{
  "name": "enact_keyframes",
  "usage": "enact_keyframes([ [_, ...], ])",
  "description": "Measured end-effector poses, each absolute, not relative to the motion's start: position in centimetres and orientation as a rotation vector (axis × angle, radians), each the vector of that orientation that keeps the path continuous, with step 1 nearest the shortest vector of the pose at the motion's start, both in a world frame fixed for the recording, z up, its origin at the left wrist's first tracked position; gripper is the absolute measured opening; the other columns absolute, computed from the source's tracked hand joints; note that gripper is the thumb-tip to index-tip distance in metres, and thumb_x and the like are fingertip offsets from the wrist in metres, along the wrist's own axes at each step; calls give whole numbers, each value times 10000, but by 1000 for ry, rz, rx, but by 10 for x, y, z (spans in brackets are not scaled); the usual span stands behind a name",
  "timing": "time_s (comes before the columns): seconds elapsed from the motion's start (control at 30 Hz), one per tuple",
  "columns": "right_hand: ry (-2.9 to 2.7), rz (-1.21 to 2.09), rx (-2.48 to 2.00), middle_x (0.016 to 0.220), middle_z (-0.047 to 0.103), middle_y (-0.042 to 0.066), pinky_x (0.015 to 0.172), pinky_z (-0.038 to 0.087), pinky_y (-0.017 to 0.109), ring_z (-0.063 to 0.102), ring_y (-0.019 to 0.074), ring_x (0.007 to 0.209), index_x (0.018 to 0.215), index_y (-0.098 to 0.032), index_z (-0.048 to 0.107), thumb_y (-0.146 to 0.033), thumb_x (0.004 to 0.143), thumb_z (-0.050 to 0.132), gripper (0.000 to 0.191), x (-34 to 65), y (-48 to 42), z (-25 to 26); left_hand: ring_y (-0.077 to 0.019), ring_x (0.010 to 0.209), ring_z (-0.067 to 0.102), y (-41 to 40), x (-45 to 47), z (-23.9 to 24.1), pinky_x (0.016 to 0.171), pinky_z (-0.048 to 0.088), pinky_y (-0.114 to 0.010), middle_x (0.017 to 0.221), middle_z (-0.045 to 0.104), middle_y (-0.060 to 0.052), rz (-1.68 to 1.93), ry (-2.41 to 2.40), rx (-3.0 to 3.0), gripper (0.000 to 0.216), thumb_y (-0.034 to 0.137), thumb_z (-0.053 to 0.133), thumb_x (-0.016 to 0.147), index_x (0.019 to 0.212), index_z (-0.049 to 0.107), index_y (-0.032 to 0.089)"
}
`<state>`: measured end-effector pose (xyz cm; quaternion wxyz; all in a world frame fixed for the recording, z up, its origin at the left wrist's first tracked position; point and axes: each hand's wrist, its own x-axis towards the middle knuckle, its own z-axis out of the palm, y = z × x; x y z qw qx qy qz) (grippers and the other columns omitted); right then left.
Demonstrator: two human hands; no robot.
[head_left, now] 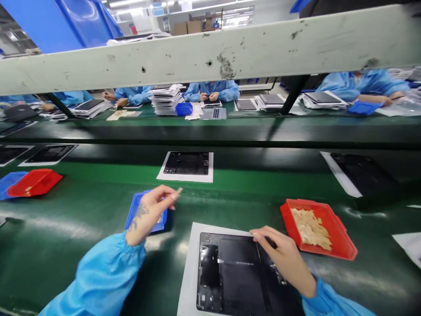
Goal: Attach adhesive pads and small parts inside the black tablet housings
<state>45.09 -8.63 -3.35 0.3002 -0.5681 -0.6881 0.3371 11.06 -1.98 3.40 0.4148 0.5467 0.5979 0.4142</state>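
My left hand (154, 205) is raised over a small blue tray (134, 210), pinching a small beige strip (179, 191) between thumb and fingertips. Part of the tray is hidden behind that wrist. In front of me, an opened black tablet housing (238, 274) with exposed inner parts lies on a white sheet (188, 272). My right hand (284, 256) is over its upper right part, with thumb and fingertips closed together at the far edge. Whatever those fingertips pinch is too small to make out.
A red tray (342, 245) of beige pieces stands right of my right hand. Farther off on the green belt lies another tablet housing (187, 163) on paper. A red bin (36, 182) is at left. A pale beam (184, 59) crosses above; co-workers in blue sleeves sit beyond.
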Motion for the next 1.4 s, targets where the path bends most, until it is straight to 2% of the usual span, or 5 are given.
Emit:
enact_keyframes([
  [0.27, -1396, 901, -1449, 874, 630, 40, 626, 470, 272, 567, 153, 676, 910, -230, 697, -403, 832, 603, 212, 447, -103, -13, -63, 648, 576, -61, 289, -1, 643, 472, -170, 747, 617, -11, 765, 709, 521, 244, 251, 776, 664, 760, 592, 124],
  [0.37, -1287, 828, -1376, 834, 607, 36, 692, 461, 276, 571, 163, 747, 776, -205, 682, -357, 821, 627, 169, 463, -106, -14, -58, 634, 552, -73, 321, -5, 616, 456, -159, 703, 581, -2, 695, 647, 533, 202, 247, 751, 698, 744, 602, 119],
  [0.67, -1132, 960, -1505, 653, 518, -13, 598, 388, 258, 467, 127, 619, 710, -174, 586, -412, 808, 625, 260, 517, -109, -25, -100, 628, 579, -54, 357, -10, 651, 473, -235, 705, 609, -17, 751, 712, 901, 206, 275, 729, 720, 779, 610, 118],
  [1.2, -1304, 677, -1451, 729, 600, 20, 636, 434, 263, 545, 148, 672, 715, -187, 584, -316, 862, 574, 196, 562, -111, -35, -80, 602, 580, -38, 416, -28, 622, 457, -193, 648, 620, -3, 576, 535, 658, 210, 163, 758, 658, 777, 590, 123],
  [1.4, -1317, 653, -1453, 710, 592, 13, 625, 426, 269, 544, 145, 654, 702, -190, 585, -285, 865, 576, 189, 568, -112, -38, -93, 565, 573, -39, 420, -26, 594, 453, -215, 644, 635, -18, 581, 619, 820, 217, 234, 752, 684, 771, 588, 121],
])
